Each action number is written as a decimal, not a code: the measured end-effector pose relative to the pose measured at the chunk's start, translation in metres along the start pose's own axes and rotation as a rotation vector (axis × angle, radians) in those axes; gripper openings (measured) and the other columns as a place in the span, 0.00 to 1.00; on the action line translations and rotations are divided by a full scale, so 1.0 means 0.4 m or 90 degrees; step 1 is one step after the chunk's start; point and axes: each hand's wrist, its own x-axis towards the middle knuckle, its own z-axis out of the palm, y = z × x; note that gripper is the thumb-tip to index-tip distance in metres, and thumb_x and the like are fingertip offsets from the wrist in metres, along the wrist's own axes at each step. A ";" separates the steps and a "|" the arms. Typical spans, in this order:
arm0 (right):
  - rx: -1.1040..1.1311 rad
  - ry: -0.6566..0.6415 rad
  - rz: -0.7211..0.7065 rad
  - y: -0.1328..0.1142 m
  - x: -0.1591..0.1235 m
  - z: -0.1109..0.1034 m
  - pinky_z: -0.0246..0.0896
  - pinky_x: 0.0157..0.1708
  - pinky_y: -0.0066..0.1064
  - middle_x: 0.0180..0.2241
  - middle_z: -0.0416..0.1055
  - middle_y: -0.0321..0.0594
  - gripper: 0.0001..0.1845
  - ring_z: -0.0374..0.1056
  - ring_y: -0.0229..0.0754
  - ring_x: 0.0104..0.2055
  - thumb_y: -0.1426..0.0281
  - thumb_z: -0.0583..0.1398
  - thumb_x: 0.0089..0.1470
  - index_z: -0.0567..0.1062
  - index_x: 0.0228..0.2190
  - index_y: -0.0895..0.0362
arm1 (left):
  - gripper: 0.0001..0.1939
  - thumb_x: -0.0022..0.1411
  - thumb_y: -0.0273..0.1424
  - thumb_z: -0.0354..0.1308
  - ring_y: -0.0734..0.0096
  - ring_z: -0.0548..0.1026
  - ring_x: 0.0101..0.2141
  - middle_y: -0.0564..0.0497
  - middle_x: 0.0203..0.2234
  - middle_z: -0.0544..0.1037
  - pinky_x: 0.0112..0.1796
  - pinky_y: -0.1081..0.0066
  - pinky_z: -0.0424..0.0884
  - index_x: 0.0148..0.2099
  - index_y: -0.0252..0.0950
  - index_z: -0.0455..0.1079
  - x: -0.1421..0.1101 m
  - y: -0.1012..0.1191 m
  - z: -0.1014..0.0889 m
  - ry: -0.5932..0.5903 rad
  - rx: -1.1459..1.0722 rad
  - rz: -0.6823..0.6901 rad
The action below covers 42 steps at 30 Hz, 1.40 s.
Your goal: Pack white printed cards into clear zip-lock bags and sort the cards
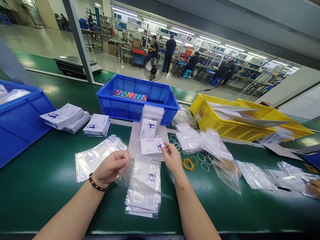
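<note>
My left hand (pixel 113 168), with a beaded bracelet at the wrist, pinches a clear plastic bag (pixel 136 181), blurred by motion. My right hand (pixel 172 156) has its thumb and fingertips closed on the right edge of a white booklet (pixel 151 146) with purple print. Behind that lies another printed booklet (pixel 148 128). Under the held bag is a pile of bagged booklets (pixel 143 200). Left of my left hand, a stack of clear zip bags (pixel 97 155) lies fanned out on the green table (pixel 50 200).
Booklet stacks (pixel 67 115) stand at the left by a blue bin (pixel 20 123). Another blue bin (pixel 137 110) and a yellow bin (pixel 222 125) line the back. Rubber bands (pixel 188 164) and bagged packets (pixel 256 175) lie rightward. Another person's hand (pixel 314 187) shows at the right edge.
</note>
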 end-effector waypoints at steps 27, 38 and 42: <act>0.247 -0.366 -0.019 -0.036 -0.014 -0.007 0.62 0.32 0.30 0.26 0.68 0.37 0.12 0.64 0.37 0.30 0.61 0.62 0.46 0.77 0.22 0.58 | 0.11 0.52 0.37 0.56 0.69 0.68 0.30 0.50 0.26 0.71 0.33 0.70 0.65 0.25 0.35 0.71 0.050 -0.069 0.063 0.131 0.367 -0.008; 0.341 -0.404 0.104 -0.049 -0.033 0.014 0.56 0.26 0.27 0.21 0.64 0.30 0.13 0.59 0.32 0.23 0.66 0.64 0.41 0.75 0.31 0.58 | 0.15 0.43 0.39 0.64 0.75 0.67 0.21 0.54 0.19 0.70 0.25 0.73 0.63 0.28 0.32 0.68 0.055 -0.079 0.061 0.192 0.133 -0.134; 0.321 -0.395 0.127 -0.055 -0.035 0.019 0.54 0.24 0.26 0.18 0.60 0.28 0.11 0.57 0.31 0.21 0.69 0.63 0.40 0.74 0.30 0.59 | 0.13 0.43 0.38 0.62 0.77 0.64 0.20 0.56 0.16 0.68 0.24 0.74 0.60 0.23 0.32 0.66 0.055 -0.077 0.065 0.212 0.168 -0.103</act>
